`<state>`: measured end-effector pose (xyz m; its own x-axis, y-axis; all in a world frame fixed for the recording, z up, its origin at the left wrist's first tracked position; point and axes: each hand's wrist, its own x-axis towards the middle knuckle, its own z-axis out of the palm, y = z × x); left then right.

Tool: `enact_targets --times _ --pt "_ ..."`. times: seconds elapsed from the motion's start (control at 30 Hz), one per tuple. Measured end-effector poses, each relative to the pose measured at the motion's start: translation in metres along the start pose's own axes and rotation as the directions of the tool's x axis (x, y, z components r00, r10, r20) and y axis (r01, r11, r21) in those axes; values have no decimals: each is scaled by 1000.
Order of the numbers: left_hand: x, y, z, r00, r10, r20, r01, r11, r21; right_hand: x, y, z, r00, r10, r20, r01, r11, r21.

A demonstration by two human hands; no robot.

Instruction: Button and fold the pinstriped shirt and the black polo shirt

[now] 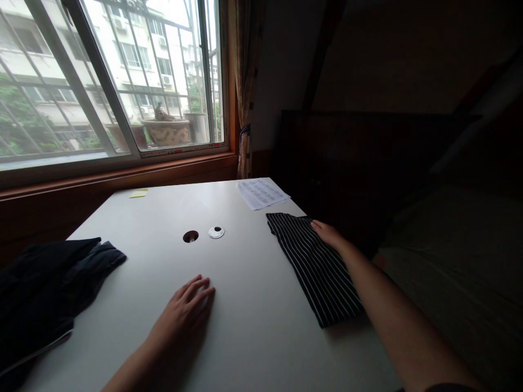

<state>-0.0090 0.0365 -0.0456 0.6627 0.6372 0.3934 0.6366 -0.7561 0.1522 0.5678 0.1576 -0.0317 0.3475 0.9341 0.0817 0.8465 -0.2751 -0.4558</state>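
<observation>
A black garment with thin white stripes (314, 267) lies folded flat near the right edge of the white table (245, 305). My right hand (328, 234) reaches over to its far right edge, fingers stretched out and resting on the cloth; their undersides are hidden. On the bare tabletop, left of the striped garment and apart from it, my left hand (186, 302) rests palm down with its fingers loosely spread. Nothing is held in it.
Dark clothes (53, 288) are heaped at the table's left side. Printed sheets (261, 193) lie at the far right corner, yellow sticky notes (138, 193) at the far left. A round cable hole (190, 237) sits beside its loose cover (216, 232). Behind is a barred window (163, 81).
</observation>
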Motion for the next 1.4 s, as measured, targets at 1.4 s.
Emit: enact_targets --times 1.4 --pt "-1 -1 0 999 28 25 -28 999 37 -67 -167 56 910 -405 -94 293 786 -544"
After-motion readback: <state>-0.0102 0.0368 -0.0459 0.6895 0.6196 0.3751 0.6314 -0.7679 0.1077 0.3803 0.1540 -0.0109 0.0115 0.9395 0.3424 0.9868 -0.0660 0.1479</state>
